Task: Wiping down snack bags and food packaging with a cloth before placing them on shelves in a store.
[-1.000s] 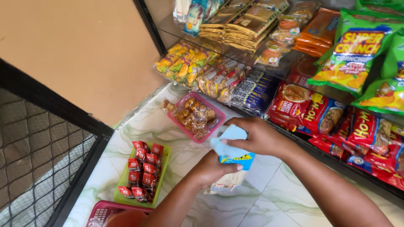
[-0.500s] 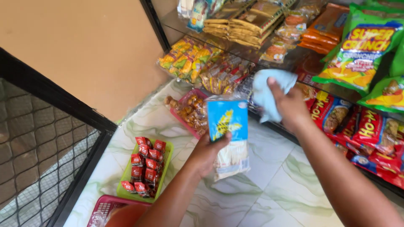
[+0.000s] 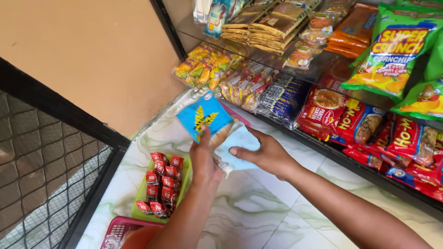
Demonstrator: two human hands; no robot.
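We hold a blue snack packet [image 3: 205,117] with a yellow picture up over the marbled bench [image 3: 258,212] in our left hand [image 3: 204,159], the fingers closed on its lower clear part, thumb on the front. Our right hand [image 3: 267,154] presses a pale blue cloth [image 3: 237,145] flat against the underside of the packet, fingers closed on the cloth with the thumb on top. Just beside our left wrist sits a green tray [image 3: 138,207] of small red sachets [image 3: 161,182], and a red basket [image 3: 121,230] shows at the bottom edge. Behind the packet, the glass shelf [image 3: 277,60] carries rows of wrapped snacks, with red noodle packets [image 3: 364,127] to the right.
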